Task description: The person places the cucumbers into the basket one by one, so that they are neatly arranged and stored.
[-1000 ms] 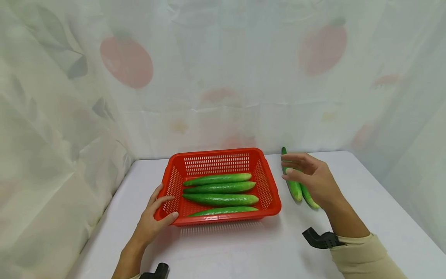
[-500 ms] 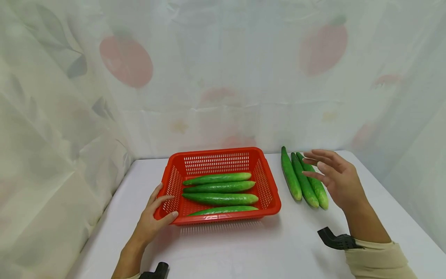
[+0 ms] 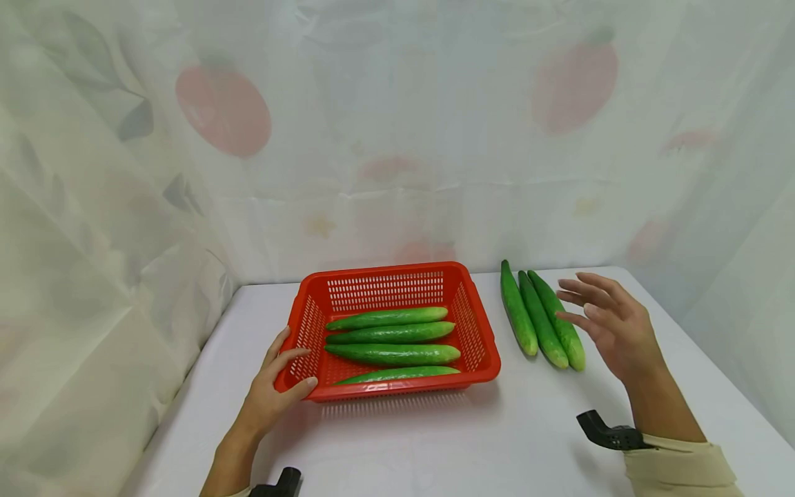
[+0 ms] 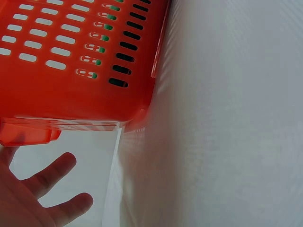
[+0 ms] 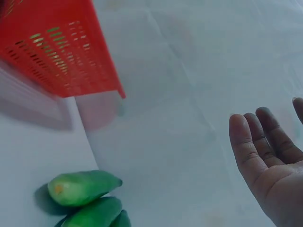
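1. Pale plastic-looking sheeting [image 3: 93, 241] hangs in creases at far left on my head feed, and a printed backdrop [image 3: 397, 138] with faded red fruit shapes runs across behind everything.
2. Next I see the person's left hand [image 3: 263, 397], at the basket's left near corner: thumb on the rim, index finger reaching over the side, fingers spread and loose rather than clenched. My left wrist feed shows two of them sticking out straight beside the basket wall.
3. Just below, a black wrist device [image 3: 282, 481] peeks in at the bottom edge.
4. Centre now, and I've got the red basket [image 3: 397, 390] on the white table [image 3: 447, 449], slotted sides, slightly skewed to me.
5. Inside it, four cucumbers [image 3: 391, 355] lie crosswise in a row, pale ends right; the nearest is partly hidden by the front wall.
6. Right of the basket, three more cucumbers [image 3: 542, 321] lie side by side on the table, dark ends away from me.
7. Over on the right, the right hand [image 3: 615, 328] hangs above the table near those three, fingers parted and gently bent, its grasp unfilled; a beige sleeve [image 3: 680, 466] follows below.
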Motion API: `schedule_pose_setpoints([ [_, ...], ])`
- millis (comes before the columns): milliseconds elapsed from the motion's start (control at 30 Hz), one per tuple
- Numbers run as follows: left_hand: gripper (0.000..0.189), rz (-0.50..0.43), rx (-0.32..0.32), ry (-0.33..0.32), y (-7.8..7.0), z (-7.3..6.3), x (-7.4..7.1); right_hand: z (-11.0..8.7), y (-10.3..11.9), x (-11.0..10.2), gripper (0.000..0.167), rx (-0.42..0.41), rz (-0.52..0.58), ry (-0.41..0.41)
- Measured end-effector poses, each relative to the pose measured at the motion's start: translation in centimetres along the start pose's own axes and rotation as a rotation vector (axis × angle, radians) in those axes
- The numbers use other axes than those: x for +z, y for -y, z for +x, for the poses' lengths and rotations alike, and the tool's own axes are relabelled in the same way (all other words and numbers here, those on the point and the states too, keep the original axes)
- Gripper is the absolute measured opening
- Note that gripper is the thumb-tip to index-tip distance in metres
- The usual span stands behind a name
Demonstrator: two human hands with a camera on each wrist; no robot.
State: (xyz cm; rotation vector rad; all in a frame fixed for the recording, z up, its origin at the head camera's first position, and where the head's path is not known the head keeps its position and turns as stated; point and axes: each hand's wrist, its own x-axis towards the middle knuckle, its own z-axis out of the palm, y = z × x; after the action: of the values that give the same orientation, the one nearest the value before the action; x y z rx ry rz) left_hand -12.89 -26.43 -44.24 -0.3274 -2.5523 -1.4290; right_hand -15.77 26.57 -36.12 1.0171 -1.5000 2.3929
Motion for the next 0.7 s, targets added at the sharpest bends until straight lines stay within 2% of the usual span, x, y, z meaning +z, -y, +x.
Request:
schedule_pose_setpoints([
  [200,0.046,-0.004,-0.008,0.004,0.1,0.0,0.0,-0.9,-0.9,-1.0,0.045,-0.017,-0.001,-0.035],
  [300,0.045,-0.008,-0.01,0.003,0.1,0.0,0.0,-1.4,-1.3,-1.6,0.045,-0.007,-0.026,-0.086],
  [467,0.046,-0.004,-0.004,0.0,0.2,0.0,0.1,-2.3,-2.1,-2.5,0.044,0.055,-0.087,-0.205],
  [700,0.046,-0.004,-0.004,0.001,0.2,0.0,0.1,-3.5,-3.8,-3.5,0.04,0.157,-0.31,-0.413],
])
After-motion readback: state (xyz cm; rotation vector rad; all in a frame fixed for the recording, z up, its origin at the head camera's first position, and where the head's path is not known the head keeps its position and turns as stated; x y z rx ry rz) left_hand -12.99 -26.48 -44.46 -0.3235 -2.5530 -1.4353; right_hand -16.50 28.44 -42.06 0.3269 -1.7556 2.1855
